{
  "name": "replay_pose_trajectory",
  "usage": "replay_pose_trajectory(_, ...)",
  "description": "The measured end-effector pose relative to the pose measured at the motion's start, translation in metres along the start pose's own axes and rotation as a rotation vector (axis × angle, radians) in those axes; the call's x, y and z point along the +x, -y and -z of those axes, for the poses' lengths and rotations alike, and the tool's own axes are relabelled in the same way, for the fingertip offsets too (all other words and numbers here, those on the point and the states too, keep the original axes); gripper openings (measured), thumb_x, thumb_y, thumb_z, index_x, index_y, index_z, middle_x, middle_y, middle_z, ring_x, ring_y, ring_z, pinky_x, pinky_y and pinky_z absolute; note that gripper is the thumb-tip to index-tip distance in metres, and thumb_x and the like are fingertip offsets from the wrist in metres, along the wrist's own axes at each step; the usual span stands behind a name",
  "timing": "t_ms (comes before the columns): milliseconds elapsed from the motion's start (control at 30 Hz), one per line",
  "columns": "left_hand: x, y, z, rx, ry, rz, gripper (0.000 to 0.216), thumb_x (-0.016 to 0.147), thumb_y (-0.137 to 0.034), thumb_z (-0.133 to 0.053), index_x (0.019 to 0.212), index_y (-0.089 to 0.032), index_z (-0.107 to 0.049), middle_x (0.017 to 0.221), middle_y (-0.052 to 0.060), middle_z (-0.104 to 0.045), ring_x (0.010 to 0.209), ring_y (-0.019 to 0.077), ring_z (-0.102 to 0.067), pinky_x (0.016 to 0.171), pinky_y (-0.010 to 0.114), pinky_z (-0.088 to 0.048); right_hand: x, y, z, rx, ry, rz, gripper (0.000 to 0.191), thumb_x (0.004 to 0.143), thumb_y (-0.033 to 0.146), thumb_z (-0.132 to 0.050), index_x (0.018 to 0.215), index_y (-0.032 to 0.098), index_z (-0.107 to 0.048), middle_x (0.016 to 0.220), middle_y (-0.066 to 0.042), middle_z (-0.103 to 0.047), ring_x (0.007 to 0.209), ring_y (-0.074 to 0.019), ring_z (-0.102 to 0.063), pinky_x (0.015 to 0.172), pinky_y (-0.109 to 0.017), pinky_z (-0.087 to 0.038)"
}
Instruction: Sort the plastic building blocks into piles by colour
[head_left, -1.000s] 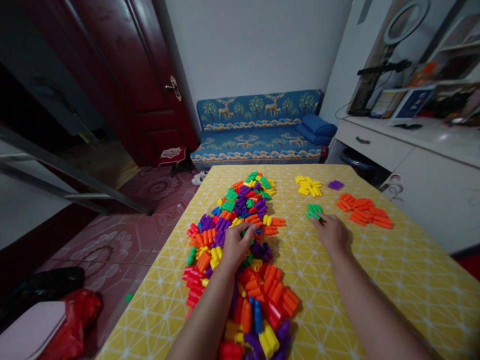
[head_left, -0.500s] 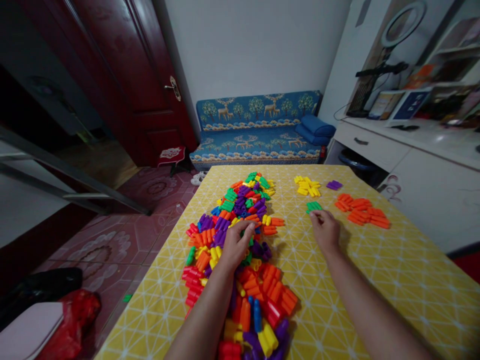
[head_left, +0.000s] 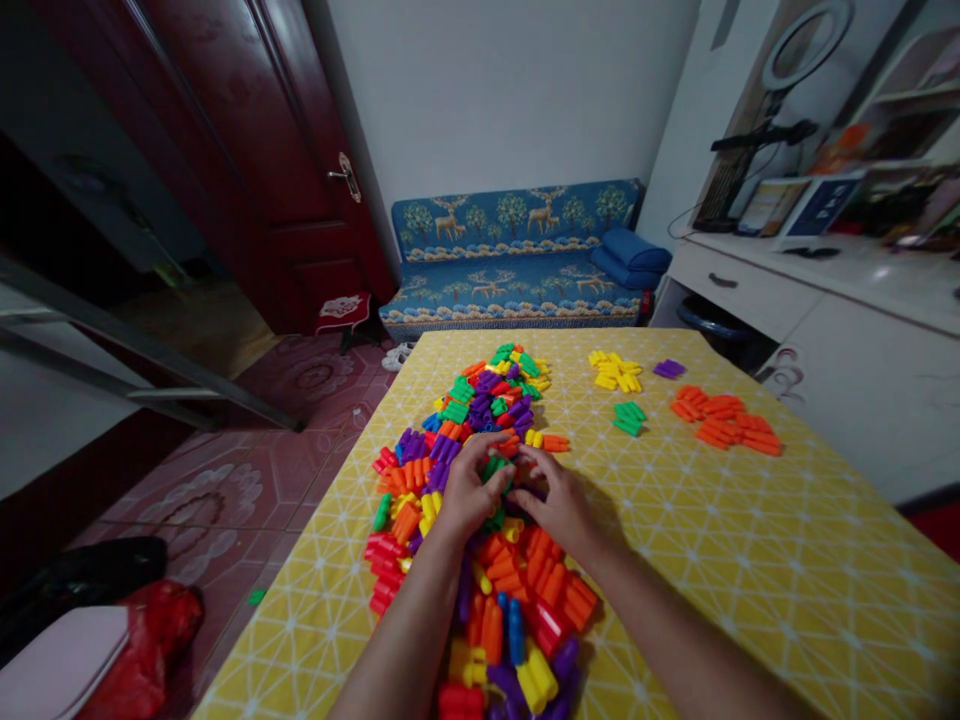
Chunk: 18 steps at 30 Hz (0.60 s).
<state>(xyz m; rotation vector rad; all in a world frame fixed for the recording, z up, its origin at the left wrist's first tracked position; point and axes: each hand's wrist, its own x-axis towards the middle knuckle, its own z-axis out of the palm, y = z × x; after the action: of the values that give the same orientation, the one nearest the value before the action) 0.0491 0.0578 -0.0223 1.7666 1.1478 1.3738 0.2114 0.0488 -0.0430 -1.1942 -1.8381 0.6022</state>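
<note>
Left hand [head_left: 463, 492], right hand [head_left: 561, 506] curled over mixed block pile [head_left: 480, 400]; green block [head_left: 493, 467] between fingertips, grip unclear; pile's near end cut off.

Hard plastic, smooth and a little shiny, for the bullet-shaped blocks [head_left: 480, 405] in the heap and for the orange blocks [head_left: 726, 422] at 2 o'clock from it. Under them a yellow tablecloth [head_left: 750, 560], smooth with a soft sheen, perhaps coated cloth. At 12 o'clock a sofa [head_left: 517, 275] in matt printed cloth. At 10 o'clock a dark red door [head_left: 247, 150] of glossy lacquered wood, with a metal handle [head_left: 349, 175]. Floor tiles [head_left: 247, 480] glazed, reflecting.
</note>
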Motion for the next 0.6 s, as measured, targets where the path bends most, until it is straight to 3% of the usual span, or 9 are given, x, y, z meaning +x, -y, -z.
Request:
replay_pose_trajectory(200,0.003,0.007,0.001,0.013,-0.056,-0.015,0.048,0.070,-0.039,-0.082,0.112,-0.021,-0.067,0.112,0.009,-0.066,0.107,0.0247,-0.062,0.095,0.037,-0.049,-0.002,0.005,-0.006,-0.044,-0.031,0.195,0.060,0.076,0.013,-0.066,0.133,0.026,-0.052,0.126,-0.008,-0.061,0.118,-0.0254,-0.057,0.099,-0.044,-0.049)
replay_pose_trajectory(433,0.003,0.002,0.000,0.032,-0.001,-0.068,0.048,0.068,-0.046,-0.082,0.107,-0.020,-0.070,0.115,0.012,-0.065,0.112,0.0266,-0.060,0.098,0.042,-0.049,-0.004,0.005,-0.010,-0.113,-0.099,0.247,0.049,0.074,0.010,-0.059,0.121,0.024,-0.058,0.117,-0.008,-0.064,0.110,-0.0264,-0.059,0.096,-0.044,-0.048)
replay_pose_trajectory(600,0.000,-0.009,0.000,0.067,0.022,-0.020,0.030,0.083,-0.035,-0.070,0.110,-0.022,-0.070,0.124,0.012,-0.061,0.114,0.0248,-0.060,0.089,0.036,-0.054,0.000,-0.009,0.001,-0.048,-0.235,0.063,0.042,0.077,0.022,-0.062,0.118,0.021,-0.055,0.111,-0.009,-0.065,0.098,-0.0236,-0.062,0.086,-0.038,-0.051)
